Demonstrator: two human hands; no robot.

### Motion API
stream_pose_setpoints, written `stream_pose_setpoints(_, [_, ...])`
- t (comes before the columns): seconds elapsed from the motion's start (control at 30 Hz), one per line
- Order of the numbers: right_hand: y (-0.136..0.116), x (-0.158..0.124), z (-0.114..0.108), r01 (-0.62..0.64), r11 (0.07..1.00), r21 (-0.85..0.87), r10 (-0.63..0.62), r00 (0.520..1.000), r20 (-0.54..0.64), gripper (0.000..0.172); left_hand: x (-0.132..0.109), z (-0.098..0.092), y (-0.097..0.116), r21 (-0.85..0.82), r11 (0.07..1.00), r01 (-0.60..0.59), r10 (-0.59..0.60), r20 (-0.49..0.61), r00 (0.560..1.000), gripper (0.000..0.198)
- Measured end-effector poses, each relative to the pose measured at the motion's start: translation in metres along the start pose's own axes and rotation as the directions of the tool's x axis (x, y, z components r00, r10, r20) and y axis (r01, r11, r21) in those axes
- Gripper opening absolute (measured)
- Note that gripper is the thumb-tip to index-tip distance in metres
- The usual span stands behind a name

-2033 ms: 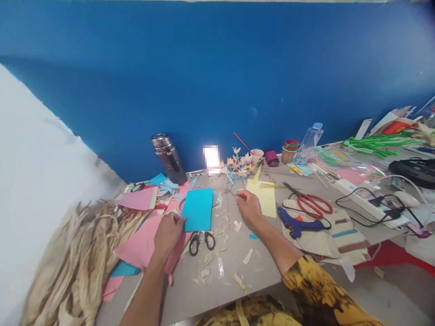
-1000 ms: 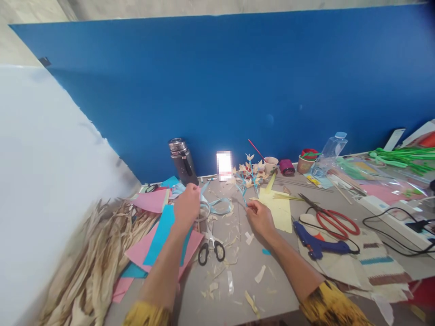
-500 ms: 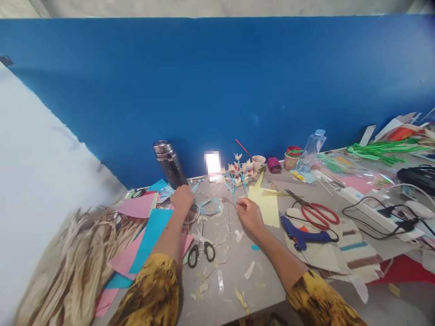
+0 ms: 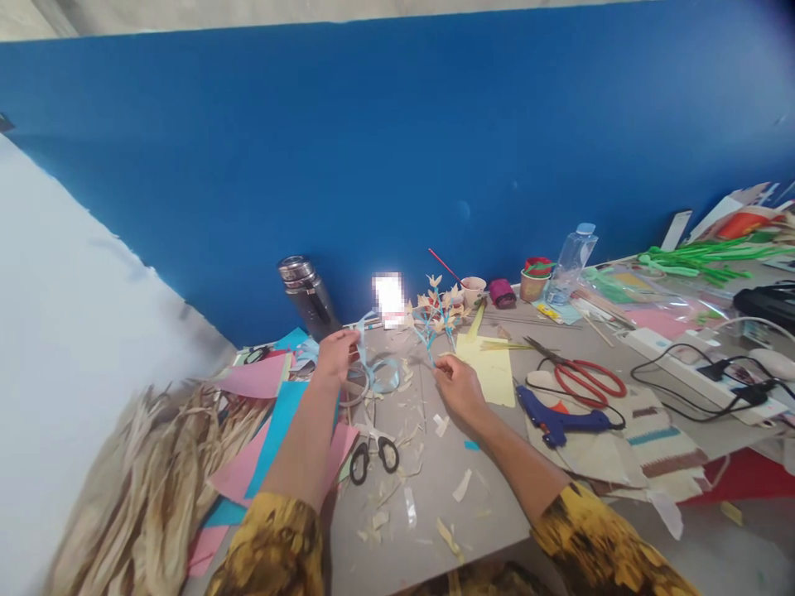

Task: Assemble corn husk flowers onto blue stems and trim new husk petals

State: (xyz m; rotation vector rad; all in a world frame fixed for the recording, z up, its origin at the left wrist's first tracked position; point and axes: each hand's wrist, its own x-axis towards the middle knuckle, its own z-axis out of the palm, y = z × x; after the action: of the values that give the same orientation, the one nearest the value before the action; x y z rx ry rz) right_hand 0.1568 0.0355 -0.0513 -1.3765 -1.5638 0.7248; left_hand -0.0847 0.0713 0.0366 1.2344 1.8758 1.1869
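My left hand (image 4: pixel 336 354) is pinched on a light blue paper strip (image 4: pixel 377 370) and lifts its end off the table beside a roll of clear tape (image 4: pixel 353 389). My right hand (image 4: pixel 458 389) is closed on the stem of a small craft branch (image 4: pixel 436 319) with blue twigs and cream husk flowers. A yellow paper sheet (image 4: pixel 487 366) lies just right of that hand. Black-handled scissors (image 4: pixel 371 453) lie near my left forearm, next to turquoise paper (image 4: pixel 279 425) and pink paper (image 4: pixel 252 377).
A heap of dried corn husks (image 4: pixel 137 488) fills the left. A steel flask (image 4: pixel 307 295) stands at the blue wall. A blue glue gun (image 4: pixel 555 417), red scissors (image 4: pixel 584 377), a power strip with cables (image 4: pixel 689 364), a plastic bottle (image 4: pixel 571 263) and cups (image 4: pixel 534 284) lie to the right.
My left hand let go of the turquoise paper, reached back toward the flask, took the light blue strip and has now raised it. My right hand stayed on the branch stem.
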Motion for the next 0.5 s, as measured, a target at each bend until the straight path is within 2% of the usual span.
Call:
stream_pose_setpoints(0.1, [0.000, 0.000, 0.000, -0.001, 1.000, -0.005, 0.001, 1.000, -0.005, 0.022, -0.026, -0.013, 0.026, -0.231, 0.973, -0.012, 0.037, 0.105, 0.994, 0.023])
stream_pose_setpoints(0.13, [0.000, 0.000, 0.000, -0.003, 1.000, -0.011, 0.003, 1.000, -0.009, 0.022, -0.037, -0.018, 0.034, -0.457, 0.889, 0.031, 0.058, 0.179, 0.982, 0.019])
stream_pose_setpoints(0.17, [0.000, 0.001, 0.000, -0.007, 1.000, -0.017, 0.007, 1.000, -0.014, 0.021, -0.048, -0.021, 0.039, -0.615, 0.784, 0.085, 0.087, 0.243, 0.966, 0.017])
stream_pose_setpoints(0.2, [0.001, 0.001, 0.000, -0.010, 1.000, -0.024, 0.010, 1.000, -0.019, 0.021, -0.058, -0.023, 0.043, -0.692, 0.710, 0.130, 0.111, 0.292, 0.950, 0.017])
stream_pose_setpoints(0.27, [0.001, 0.002, 0.000, -0.019, 0.999, -0.036, 0.018, 1.000, -0.022, 0.022, -0.077, -0.020, 0.041, -0.712, 0.674, 0.194, 0.105, 0.353, 0.930, 0.016])
stream_pose_setpoints(0.37, [0.002, 0.003, -0.001, -0.038, 0.998, -0.056, 0.037, 0.999, -0.018, 0.021, -0.096, -0.004, 0.021, -0.558, 0.760, 0.334, -0.031, 0.482, 0.876, 0.025])
stream_pose_setpoints(0.43, [0.002, 0.003, -0.002, -0.052, 0.996, -0.078, 0.051, 0.999, -0.011, 0.019, -0.102, 0.010, 0.003, -0.488, 0.795, 0.361, -0.084, 0.500, 0.862, 0.029])
stream_pose_setpoints(0.5, [0.001, 0.004, -0.003, -0.060, 0.993, -0.105, 0.060, 0.998, -0.001, 0.017, -0.105, 0.021, -0.012, -0.496, 0.797, 0.344, -0.088, 0.468, 0.879, 0.035])
